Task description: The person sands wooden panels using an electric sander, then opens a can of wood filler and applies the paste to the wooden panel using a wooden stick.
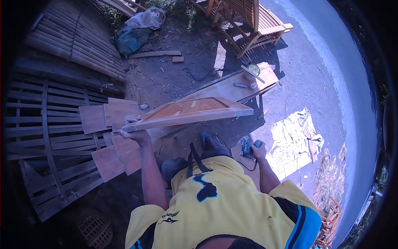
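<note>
My left hand (140,136) is closed on the left end of a framed wooden panel (195,115), which is tilted up over a long workbench (211,90). In my right hand (260,151) is a teal power sander (248,148), held low beside my right side, apart from the panel. A dark cord runs below the sander. The panel has a pale frame around a redder inset. At the bench's far end stand an open can (253,70) with a flat stick across it, a small bottle (253,85) and a small hand tool (240,84).
Thin wooden boards (108,159) lie on a slatted bamboo platform (45,137) at the left. A wooden chair (257,31) stands beyond the bench. A pale sheet (292,139) is spread on the ground at the right, near the road (352,62). Wood scraps (155,54) litter the ground.
</note>
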Demonstrator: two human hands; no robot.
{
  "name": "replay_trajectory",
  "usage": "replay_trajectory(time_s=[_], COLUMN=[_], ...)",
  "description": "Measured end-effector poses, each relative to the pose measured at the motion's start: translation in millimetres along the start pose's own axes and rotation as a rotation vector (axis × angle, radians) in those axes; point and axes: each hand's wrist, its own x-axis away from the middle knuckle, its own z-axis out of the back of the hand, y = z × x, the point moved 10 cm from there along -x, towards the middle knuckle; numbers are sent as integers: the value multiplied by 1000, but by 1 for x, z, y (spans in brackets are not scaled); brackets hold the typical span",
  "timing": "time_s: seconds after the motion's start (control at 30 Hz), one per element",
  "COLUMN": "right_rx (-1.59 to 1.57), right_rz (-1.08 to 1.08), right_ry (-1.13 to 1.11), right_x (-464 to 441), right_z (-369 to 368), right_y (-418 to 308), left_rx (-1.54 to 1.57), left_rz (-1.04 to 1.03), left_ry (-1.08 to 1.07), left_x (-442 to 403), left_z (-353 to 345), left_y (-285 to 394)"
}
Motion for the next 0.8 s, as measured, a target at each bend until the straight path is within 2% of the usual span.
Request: replay_trajectory(time_s=[0.03,0.1,0.13,0.2,0.23,0.3,0.37,0.4,0.47,0.6,0.67,0.73,0.8], right_rx=[24,81,99,167,140,127,104,89,69,74,146,254,141], right_rz=[11,89,105,111,107,112,112,100,100,88,115,160,152], right_ry=[-12,-2,-17,7,26,40,65,77,97,66,-11,13,-92], right_x=[-5,-17,-17,-17,-20,-18,-17,-17,-13,-1,11,13,17], right_z=[-2,-2,-1,7,8,11,11,10,10,15,16,26,25], right_y=[4,4,3,2,9,20,31,42,57,75,73,81,73], left_rx=[-12,-82,-94,305,306,340,302,308,338,350,365,368,314], left_rz=[2,40,34,406,397,651,727,727,959,941,913,832,779], left_ry=[26,403,428,664,673,488,407,407,423,382,395,404,533], left_x=[9,37,54,105,122,162,195,206,243,280,296,305,307], left_z=[-4,7,2,-7,-18,-47,-15,-4,12,56,81,120,148], left_y=[9,23,38,22,38,46,13,16,10,-6,-19,-50,-65])
